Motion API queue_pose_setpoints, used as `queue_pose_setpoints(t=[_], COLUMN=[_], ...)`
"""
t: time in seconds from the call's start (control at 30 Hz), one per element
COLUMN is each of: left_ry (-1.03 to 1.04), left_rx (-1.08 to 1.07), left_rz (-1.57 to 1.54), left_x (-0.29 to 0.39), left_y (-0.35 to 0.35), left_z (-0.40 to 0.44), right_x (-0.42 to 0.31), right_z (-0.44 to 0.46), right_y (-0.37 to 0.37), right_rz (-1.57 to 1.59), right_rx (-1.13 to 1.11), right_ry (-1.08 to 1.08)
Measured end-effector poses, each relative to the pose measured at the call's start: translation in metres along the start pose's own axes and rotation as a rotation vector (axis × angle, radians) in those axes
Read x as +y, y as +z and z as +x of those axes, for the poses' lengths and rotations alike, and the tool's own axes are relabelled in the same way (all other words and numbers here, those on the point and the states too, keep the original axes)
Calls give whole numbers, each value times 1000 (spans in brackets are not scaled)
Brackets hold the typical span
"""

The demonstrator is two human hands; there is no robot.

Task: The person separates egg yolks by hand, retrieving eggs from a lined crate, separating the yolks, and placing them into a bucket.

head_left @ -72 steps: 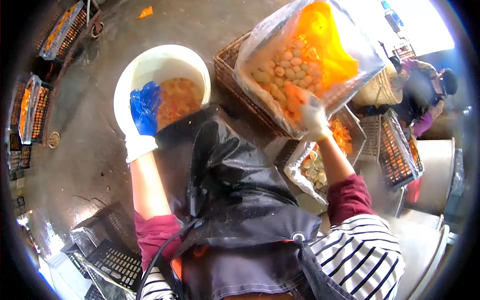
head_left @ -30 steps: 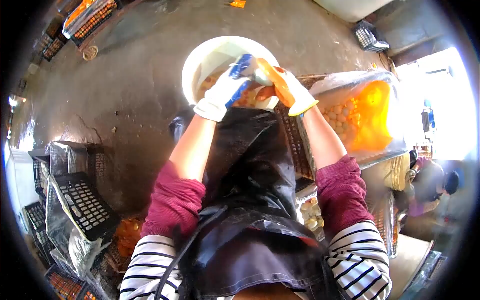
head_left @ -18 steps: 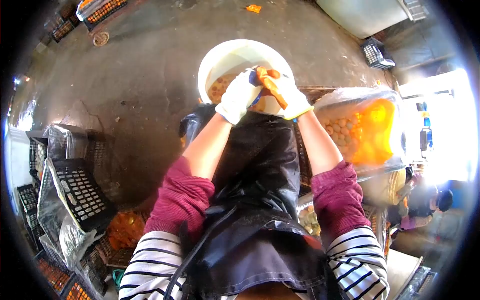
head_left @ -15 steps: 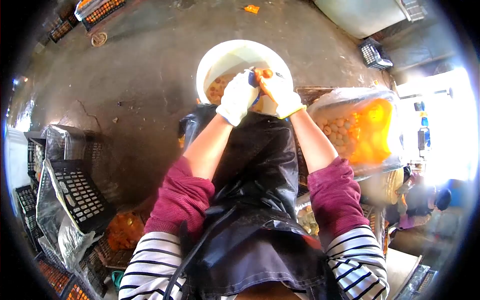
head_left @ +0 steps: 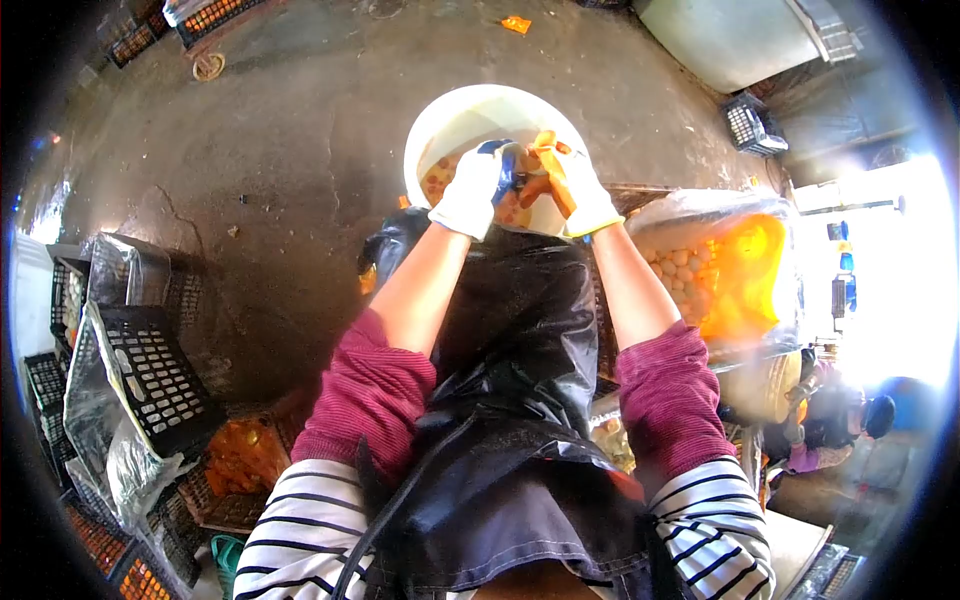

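Observation:
A white bucket (head_left: 440, 118) with orange-pink contents (head_left: 440, 178) stands in front of my knees. Over it, my left hand (head_left: 482, 185), in a white glove with blue fingers, has its fingers curled, and what they may hold is hidden. Close on its right is my right hand (head_left: 570, 180), in a white and orange glove, fingers bent together; its grip is too small to make out. Right of the bucket, a plastic-lined crate (head_left: 650, 212) holds pale eggs (head_left: 680, 265) and an orange sheet (head_left: 745, 270). A black apron (head_left: 520, 310) covers my lap.
Black crates (head_left: 160, 375) with plastic liners stand at the lower left, beside a crate of orange material (head_left: 240, 455). Another person (head_left: 835, 420) is at the right, near a pale bucket (head_left: 765, 390). A large pale tub (head_left: 730, 40) and a small crate (head_left: 750, 125) are at the upper right.
Since the oldest frame, my right hand has come from the egg crate to the bucket, beside my left hand. Since the last frame, the hands have parted slightly. The view has shifted.

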State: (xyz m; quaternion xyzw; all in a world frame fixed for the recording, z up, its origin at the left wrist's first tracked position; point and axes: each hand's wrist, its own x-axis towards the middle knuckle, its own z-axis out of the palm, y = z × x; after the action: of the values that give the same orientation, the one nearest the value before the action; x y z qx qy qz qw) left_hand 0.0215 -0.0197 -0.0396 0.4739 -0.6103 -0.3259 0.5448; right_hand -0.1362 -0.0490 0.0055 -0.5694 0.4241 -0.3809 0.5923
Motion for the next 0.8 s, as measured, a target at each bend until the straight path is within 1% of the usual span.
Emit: queue_pose_setpoints(t=[0.07, 0.1, 0.17, 0.2, 0.27, 0.37, 0.43, 0.5, 0.57, 0.67, 0.7, 0.77, 0.8], left_ry=[10, -19, -78, -209, -466, -261, -127, -217, -536, -510, -475, -399, -304], left_rx=[-84, -136, -240, -210, -141, -153, -159, -158, -146, -133, -159, -203, -165], left_rz=[150, 152, 155, -113, -649, -550, -484, -711, -1228, -1077, -875, -472, -448], left_x=[21, 21, 20, 28, 53, 53, 50, 45, 36, 46, 56, 76, 67], left_y=[-13, -14, -16, -16, -16, -16, -17, -15, -11, -14, -18, -26, -22], left_z=[2, 2, 3, 3, 1, -1, -2, 0, 7, 6, 6, 5, 5], right_x=[-9, -15, -19, -20, -22, -45, -48, -38, -36, -37, -39, -40, -40], right_z=[-4, -7, -9, -9, -8, -23, -25, -16, -14, -14, -13, -12, -12], right_y=[-3, -1, -7, -9, -9, 5, 8, 3, -3, -7, -7, -6, -4], right_rz=[273, 438, 554, 613, 525, 505, 519, 521, 527, 520, 516, 519, 521], right_rx=[-75, -99, -202, -254, -295, -305, -264, -188, -225, -243, -243, -168, -131], right_ry=[64, 95, 143, 167, 92, -44, -62, -1, 35, 72, 82, 132, 157])
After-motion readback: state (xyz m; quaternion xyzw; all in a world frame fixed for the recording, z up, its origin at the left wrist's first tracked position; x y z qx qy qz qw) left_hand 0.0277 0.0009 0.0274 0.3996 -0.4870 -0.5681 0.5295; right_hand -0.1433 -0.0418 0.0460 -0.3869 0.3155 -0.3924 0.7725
